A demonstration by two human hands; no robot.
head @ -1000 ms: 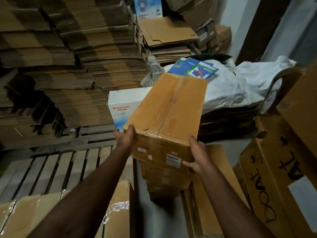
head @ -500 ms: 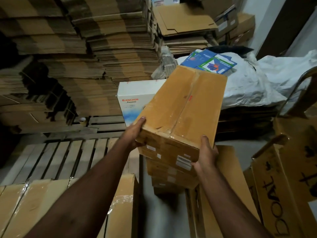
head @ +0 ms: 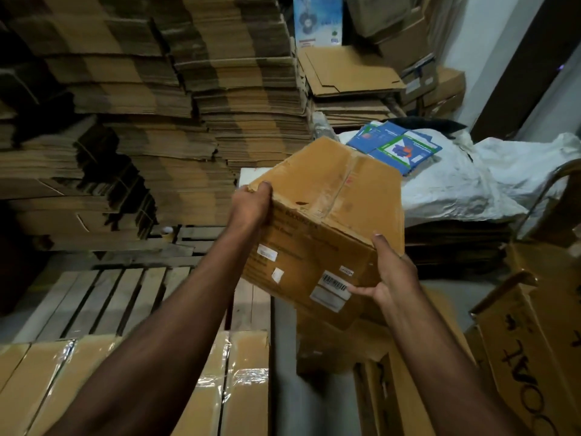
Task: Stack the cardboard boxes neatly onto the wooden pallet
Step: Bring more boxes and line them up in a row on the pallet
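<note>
Far left I see the stacks of flattened cardboard [head: 132,127] rising past the top edge; their lower left is too dark to read. Below them the wooden pallet [head: 103,297] shows bare slats, open from its left edge across to my left forearm. Taped boxes [head: 132,388] lie flat along the bottom edge, cut off by the frame, their near side against the pallet's front slats.

My left hand [head: 250,204] grips the upper left corner of the cardboard box [head: 330,221], fingers curled over its top edge. The box is held in the air, tilted, with its left end over the pallet's right edge and its right end over a strip of bare floor [head: 283,325]. A white carton behind the box is almost wholly hidden; only a sliver shows.

My right hand [head: 390,272] holds the box's lower right corner, thumb up along the side, fingers pinching near the barcode label [head: 333,286]. Text on the box face is blurred and I cannot read it. Beneath the box, more brown boxes [head: 333,341] sit partly hidden.

To the right, white sacks [head: 471,180] carry blue printed cartons [head: 396,146]. At the far right an open printed box [head: 534,357] is cut off by the frame.
</note>
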